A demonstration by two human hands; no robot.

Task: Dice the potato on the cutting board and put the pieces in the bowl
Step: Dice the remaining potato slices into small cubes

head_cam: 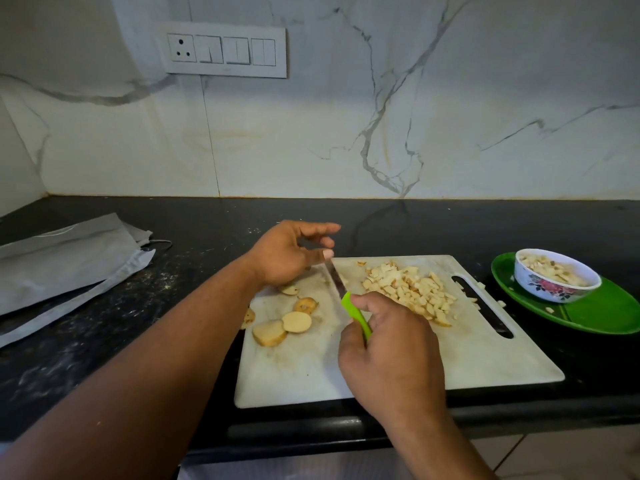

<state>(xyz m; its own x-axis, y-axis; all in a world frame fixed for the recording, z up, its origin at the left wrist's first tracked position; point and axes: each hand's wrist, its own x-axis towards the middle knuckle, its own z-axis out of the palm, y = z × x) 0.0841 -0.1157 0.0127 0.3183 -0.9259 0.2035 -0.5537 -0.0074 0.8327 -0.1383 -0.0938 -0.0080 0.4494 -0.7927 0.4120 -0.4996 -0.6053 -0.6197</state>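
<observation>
Right hand [388, 355] grips the green handle of a knife [346, 299], blade lying low across the middle of the white cutting board [450, 368], tip toward the far edge; it sits between the diced pile and the slices, probably to keep done from undone. Left hand [287, 254] hovers over the board's far left corner, fingers loosely spread, thumb near the blade tip, holding nothing; can't tell if it touches the blade. Diced potato [412, 289] is heaped on the right half of the board, close to the handle slot, a few bits spilled past the right edge onto the counter [207, 230]. Potato slices [280, 327] lie uncut on the left half, one overhanging the left edge. Floral bowl [557, 278] already holds dice, standing on a green plate [595, 313] just right of the board, a short sweep away. Near half of the board is bare, room to work. Grey bag [65, 261] lies well left, out of the way.
</observation>
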